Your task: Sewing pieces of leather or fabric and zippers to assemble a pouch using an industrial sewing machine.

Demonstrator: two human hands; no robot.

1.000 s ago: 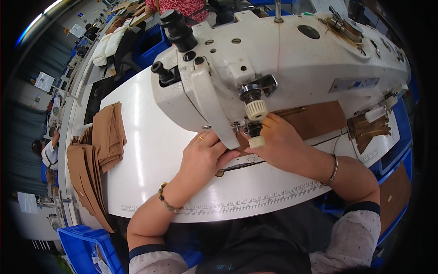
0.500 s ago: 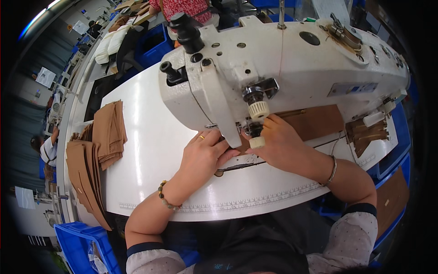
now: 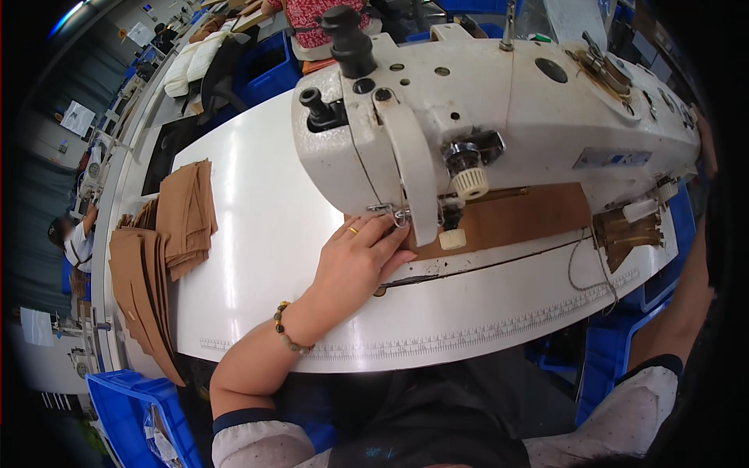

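Note:
A white sewing machine stands on a white table, a long brown fabric piece running beneath its arm and needle area. My left hand is at the fabric's left end, close by the presser foot, fingers bent and pressed together on the cloth with the thumb alongside. Its fingertips are partly hidden by the machine head. Far to the right, my right hand reaches up beside the machine's right end; the dark picture rim cuts it off and its fingers are not clear.
Stacks of brown fabric pieces lie on the table's left. More folded brown pieces sit at the right, beside a loose grey cord. A ruler strip follows the front edge. Blue bins flank the table. Other people work beyond.
My right hand has left the fabric near the needle and swung out to the machine's right end. My left hand stays on the cloth. The view has shifted slightly.

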